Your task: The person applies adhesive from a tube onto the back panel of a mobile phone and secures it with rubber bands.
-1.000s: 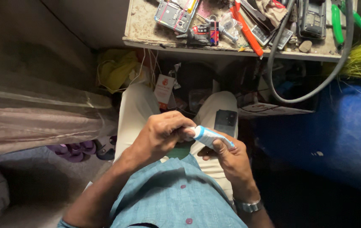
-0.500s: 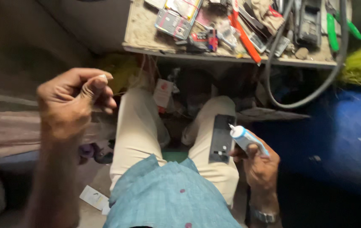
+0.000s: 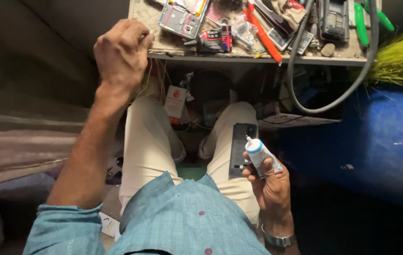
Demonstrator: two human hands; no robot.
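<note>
Head view, places taken from the phone (image 3: 242, 149) lying dark on the right thigh. Far up-left of it, left hand (image 3: 122, 48) curled shut at the workbench (image 3: 258, 59) edge — contents not visible. Just right of the phone, right hand (image 3: 271, 182) clamped on a small white tube (image 3: 259, 154), nozzle up.

Small phone-repair workshop, cramped and dim. The worn tabletop (image 3: 173, 47) was crowded with opened phones (image 3: 179, 20), loose circuit parts (image 3: 300, 41), an orange tool (image 3: 260, 32), green-handled pliers (image 3: 361, 23) and a looping grey cable (image 3: 305, 101). A dark phone (image 3: 241, 148) lay on the seated person's knee.
</note>
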